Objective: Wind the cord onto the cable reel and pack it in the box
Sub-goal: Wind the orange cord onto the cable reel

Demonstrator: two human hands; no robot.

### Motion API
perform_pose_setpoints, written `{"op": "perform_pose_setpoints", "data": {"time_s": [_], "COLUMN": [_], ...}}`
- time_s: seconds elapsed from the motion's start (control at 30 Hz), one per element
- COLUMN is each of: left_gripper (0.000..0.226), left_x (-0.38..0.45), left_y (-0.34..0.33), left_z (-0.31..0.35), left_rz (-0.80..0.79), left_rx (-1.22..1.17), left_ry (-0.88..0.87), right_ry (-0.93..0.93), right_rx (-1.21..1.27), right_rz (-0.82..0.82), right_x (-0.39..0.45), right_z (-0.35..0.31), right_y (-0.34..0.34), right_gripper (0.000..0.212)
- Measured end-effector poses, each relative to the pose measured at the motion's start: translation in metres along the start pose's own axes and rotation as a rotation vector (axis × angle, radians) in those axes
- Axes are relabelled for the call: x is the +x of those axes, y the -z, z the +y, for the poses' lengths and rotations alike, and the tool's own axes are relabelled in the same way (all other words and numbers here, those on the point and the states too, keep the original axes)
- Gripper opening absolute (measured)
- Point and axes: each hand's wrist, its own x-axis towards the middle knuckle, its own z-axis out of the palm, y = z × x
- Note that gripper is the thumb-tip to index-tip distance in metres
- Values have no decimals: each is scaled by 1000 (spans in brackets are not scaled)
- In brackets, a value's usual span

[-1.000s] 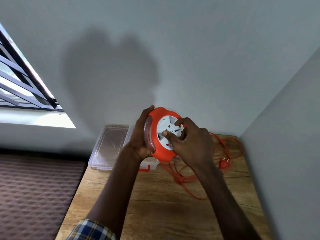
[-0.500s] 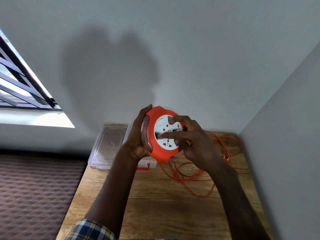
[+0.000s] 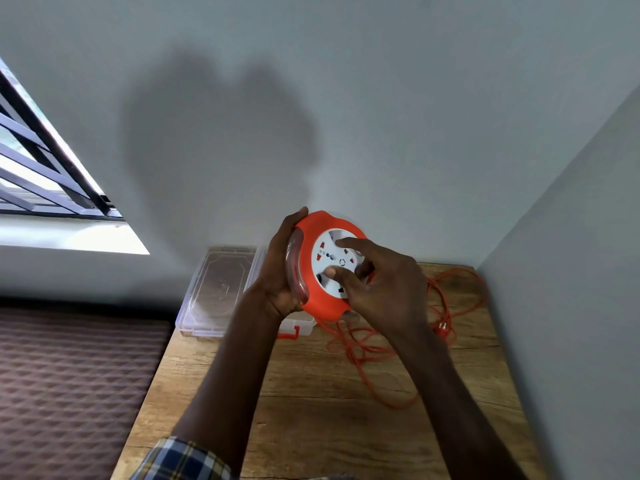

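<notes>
The orange cable reel (image 3: 320, 299) with a white socket face is held up above the wooden table (image 3: 311, 410). My left hand (image 3: 280, 271) grips its left rim from behind. My right hand (image 3: 377, 285) has thumb and fingers curled on the white socket disc. The orange cord (image 3: 381, 368) hangs from the reel's bottom and lies in loose loops on the table, with its plug (image 3: 441, 328) at the right. The clear plastic box (image 3: 294, 323) sits behind the reel, mostly hidden, its lid (image 3: 214, 289) open to the left.
Grey walls close in behind and on the right of the table. A barred window (image 3: 45, 174) is at the left. A brown patterned mat (image 3: 69, 393) lies left of the table, lower down.
The white socket disc has turned under my right hand's fingers, which have shifted round its face. The cord loops on the table have shifted and the plug has moved.
</notes>
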Motion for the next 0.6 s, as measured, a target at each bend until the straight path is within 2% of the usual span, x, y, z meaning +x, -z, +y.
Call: {"op": "perform_pose_setpoints", "data": {"time_s": [0.17, 0.33, 0.4, 0.5, 0.6], "left_gripper": [65, 64, 65, 63, 66], "left_x": [4, 1, -1, -2, -3], "left_y": [1, -2, -3, -4, -7], "left_z": [-1, -2, -3, -1, 3], "left_rz": [32, 29, 27, 6, -15], "left_rx": [19, 25, 21, -12, -34], "left_ry": [25, 43, 46, 29, 14], "right_ry": [-126, -259, -213, -18, 147], "right_rx": [-68, 48, 53, 33, 77], "right_rz": [12, -18, -35, -30, -126], "right_x": [2, 0, -1, -1, 2], "right_z": [-8, -10, -7, 2, 16], "right_y": [-7, -12, -8, -1, 9], "right_gripper": [52, 50, 51, 41, 37]}}
